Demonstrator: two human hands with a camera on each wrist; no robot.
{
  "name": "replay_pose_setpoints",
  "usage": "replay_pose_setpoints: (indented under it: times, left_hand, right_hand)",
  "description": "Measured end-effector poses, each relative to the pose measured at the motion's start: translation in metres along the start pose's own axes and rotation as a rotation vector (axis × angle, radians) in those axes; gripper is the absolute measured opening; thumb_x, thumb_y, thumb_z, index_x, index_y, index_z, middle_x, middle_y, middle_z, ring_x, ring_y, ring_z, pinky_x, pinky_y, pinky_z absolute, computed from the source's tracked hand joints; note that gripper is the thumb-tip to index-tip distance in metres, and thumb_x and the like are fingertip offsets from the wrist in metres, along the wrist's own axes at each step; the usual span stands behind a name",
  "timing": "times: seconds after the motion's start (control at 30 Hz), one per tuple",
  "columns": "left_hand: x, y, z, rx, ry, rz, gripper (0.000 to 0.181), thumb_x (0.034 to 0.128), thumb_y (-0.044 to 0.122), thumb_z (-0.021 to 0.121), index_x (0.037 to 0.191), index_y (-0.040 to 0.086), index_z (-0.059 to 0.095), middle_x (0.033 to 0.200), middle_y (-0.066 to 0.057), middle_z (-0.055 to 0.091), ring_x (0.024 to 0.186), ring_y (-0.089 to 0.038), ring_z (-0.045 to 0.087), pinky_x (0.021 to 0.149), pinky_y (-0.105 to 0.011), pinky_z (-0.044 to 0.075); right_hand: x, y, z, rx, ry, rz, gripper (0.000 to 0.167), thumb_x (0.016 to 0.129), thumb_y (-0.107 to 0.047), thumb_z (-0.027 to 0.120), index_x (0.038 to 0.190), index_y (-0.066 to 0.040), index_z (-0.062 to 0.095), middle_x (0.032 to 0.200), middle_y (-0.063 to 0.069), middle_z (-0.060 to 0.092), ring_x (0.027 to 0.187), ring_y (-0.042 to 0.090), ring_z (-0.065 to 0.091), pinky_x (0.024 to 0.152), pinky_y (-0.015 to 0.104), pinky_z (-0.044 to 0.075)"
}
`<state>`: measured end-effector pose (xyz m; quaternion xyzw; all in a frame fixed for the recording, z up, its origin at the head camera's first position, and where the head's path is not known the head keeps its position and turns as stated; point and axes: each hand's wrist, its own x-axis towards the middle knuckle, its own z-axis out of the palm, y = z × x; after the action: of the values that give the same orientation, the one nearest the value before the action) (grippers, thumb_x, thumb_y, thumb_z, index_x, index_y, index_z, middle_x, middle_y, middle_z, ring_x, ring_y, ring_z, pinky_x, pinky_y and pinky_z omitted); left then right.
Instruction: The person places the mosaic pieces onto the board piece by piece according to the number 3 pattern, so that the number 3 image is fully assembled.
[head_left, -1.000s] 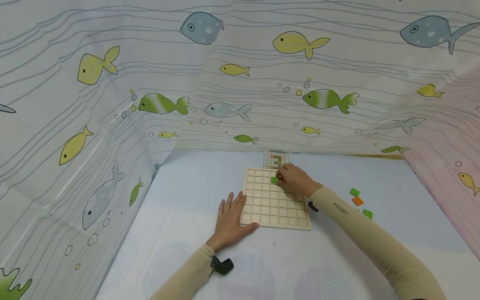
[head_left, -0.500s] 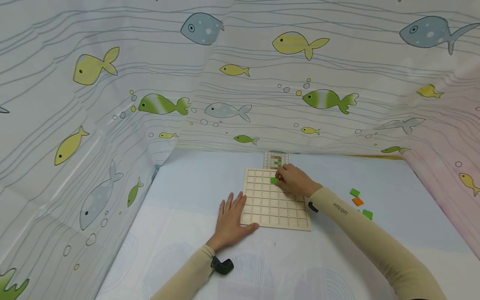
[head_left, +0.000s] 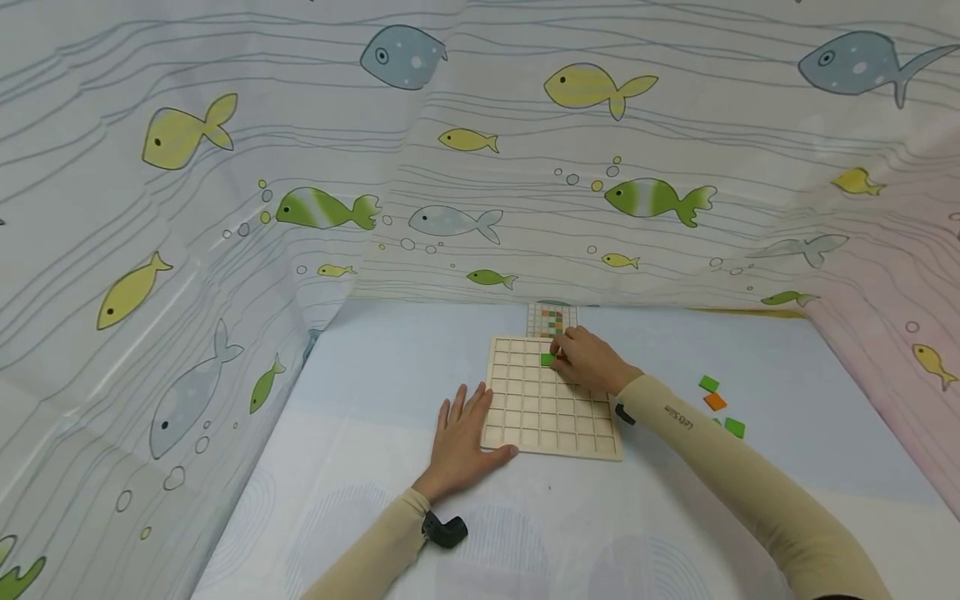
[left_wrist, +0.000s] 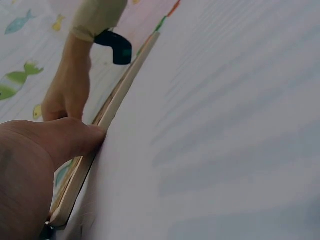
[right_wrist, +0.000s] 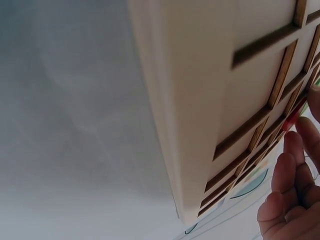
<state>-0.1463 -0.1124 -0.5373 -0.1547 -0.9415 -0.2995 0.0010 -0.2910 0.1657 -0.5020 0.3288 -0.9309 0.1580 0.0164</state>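
Note:
A square wooden grid board [head_left: 551,408] lies in the middle of the table. My left hand [head_left: 461,437] rests at its left front corner, fingers spread along the left side and thumb on the front edge. In the left wrist view that thumb [left_wrist: 75,137] touches the board's rim. My right hand [head_left: 592,360] is over the far part of the board, thumb and fingertips pinching a small red tile [right_wrist: 293,116] at the grid, mostly hidden in the head view. Left of those fingertips a green tile [head_left: 547,360] sits on the grid.
Behind the board lies a pattern card [head_left: 536,319] printed with a grid of coloured squares. Right of the right forearm are loose tiles, among them a green tile [head_left: 708,383] and an orange tile [head_left: 716,402]. A fish-patterned sheet [head_left: 480,183] walls the table's back and sides.
Both hands and the board stay nearly in place. The right fingers shift only very slightly at the red tile.

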Motion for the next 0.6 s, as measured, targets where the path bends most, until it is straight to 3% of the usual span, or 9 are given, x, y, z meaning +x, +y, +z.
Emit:
replay_pose_setpoints:
  times: [0.3,0.6]
  left_hand:
    - [0.0011,-0.0015,0.0007,0.004,0.012,0.007,0.100,0.0887,0.057,0.074,0.165,0.006,0.035,0.174,-0.013,0.030,0.164,-0.042,0.012,0.129,-0.066,0.006]
    - [-0.0004,-0.0011,0.0004,-0.005,0.014,0.004,0.100,0.0885,0.056,0.075,0.165,0.005,0.036,0.174,-0.014,0.030,0.164,-0.042,0.012,0.129,-0.066,0.006]
  right_hand:
    - [0.0007,0.0020,0.0017,-0.001,0.036,-0.022,0.020,0.101,-0.020,0.075,0.112,-0.005,0.074,0.099,0.008,0.063,0.088,0.020,0.057,0.076,0.037,0.052]
    - [-0.0056,0.0056,0.0008,-0.074,0.087,-0.052,0.025,0.099,-0.024,0.077,0.114,-0.004,0.074,0.105,0.011,0.066,0.096,0.026,0.062,0.082,0.041,0.056]
